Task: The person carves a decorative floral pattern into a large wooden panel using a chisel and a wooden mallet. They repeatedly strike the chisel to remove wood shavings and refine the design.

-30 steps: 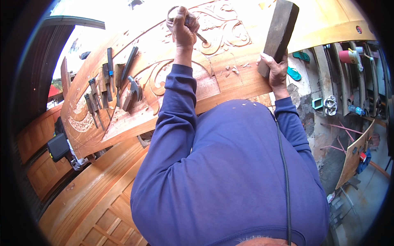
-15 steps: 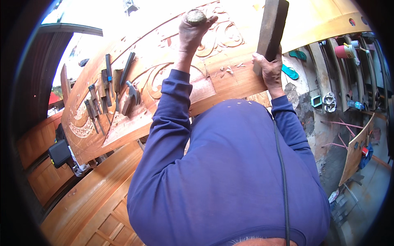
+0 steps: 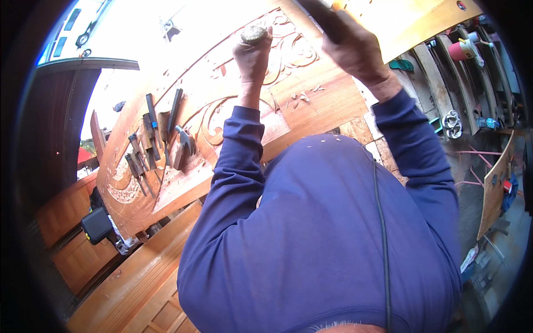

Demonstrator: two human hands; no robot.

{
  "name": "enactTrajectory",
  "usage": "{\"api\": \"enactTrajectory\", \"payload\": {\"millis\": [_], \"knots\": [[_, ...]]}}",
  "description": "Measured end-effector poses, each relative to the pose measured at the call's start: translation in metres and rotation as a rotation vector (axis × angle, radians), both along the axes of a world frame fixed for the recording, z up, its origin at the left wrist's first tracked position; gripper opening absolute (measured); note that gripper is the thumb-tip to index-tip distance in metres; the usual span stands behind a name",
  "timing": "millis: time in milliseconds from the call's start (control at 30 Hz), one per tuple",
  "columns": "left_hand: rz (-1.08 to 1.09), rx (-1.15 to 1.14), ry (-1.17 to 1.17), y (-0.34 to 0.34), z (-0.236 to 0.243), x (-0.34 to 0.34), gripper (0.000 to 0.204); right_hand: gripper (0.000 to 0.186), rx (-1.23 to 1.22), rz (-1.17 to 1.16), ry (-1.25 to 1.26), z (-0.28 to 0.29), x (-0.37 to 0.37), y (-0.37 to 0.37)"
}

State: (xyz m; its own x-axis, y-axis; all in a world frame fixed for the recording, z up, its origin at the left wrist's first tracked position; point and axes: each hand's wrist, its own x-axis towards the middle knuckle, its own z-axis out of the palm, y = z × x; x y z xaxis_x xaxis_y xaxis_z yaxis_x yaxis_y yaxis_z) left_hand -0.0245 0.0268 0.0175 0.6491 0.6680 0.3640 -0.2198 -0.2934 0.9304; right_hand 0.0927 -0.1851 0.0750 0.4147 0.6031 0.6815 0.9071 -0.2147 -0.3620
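My left hand (image 3: 252, 60) is closed round an upright chisel, whose pale, battered handle end (image 3: 254, 34) shows above the fist; its blade is hidden beneath the hand. Under it lies a wide wooden panel (image 3: 316, 119) carved with scrolls and leaves. To the right, my right hand (image 3: 358, 55) grips a dark wooden block (image 3: 325, 19), held up off the panel, partly cut by the frame's top and slightly blurred. Loose wood chips (image 3: 300, 99) lie between the hands.
Several chisels (image 3: 149, 133) and a claw hammer (image 3: 186, 141) rest on the panel's left part. A black case (image 3: 96, 226) stands beyond its left end. Panelled doors (image 3: 139, 277) lie below left. Timber lengths (image 3: 433, 77) and a green sandal (image 3: 401, 65) are at right.
My right hand has lifted the block up and tilted its top leftward. The left hand keeps its hold on the chisel. The whole view has shifted a little.
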Motion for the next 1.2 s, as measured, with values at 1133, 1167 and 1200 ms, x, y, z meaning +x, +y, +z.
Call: {"api": "enactTrajectory", "payload": {"millis": [1133,1167,1200], "knots": [[-0.573,-0.469,0.044,0.045,-0.004,-0.03,0.01,0.037,0.404,-0.006,0.42,0.077,-0.025,-0.048],[-0.651,-0.452,0.049,0.048,0.002,-0.024,0.009,0.037,0.411,-0.013,0.363,0.084,-0.022,-0.049],[-0.651,-0.431,0.096,0.045,0.006,-0.02,0.01,0.037,0.418,-0.017,0.307,0.088,-0.02,-0.049]]}}
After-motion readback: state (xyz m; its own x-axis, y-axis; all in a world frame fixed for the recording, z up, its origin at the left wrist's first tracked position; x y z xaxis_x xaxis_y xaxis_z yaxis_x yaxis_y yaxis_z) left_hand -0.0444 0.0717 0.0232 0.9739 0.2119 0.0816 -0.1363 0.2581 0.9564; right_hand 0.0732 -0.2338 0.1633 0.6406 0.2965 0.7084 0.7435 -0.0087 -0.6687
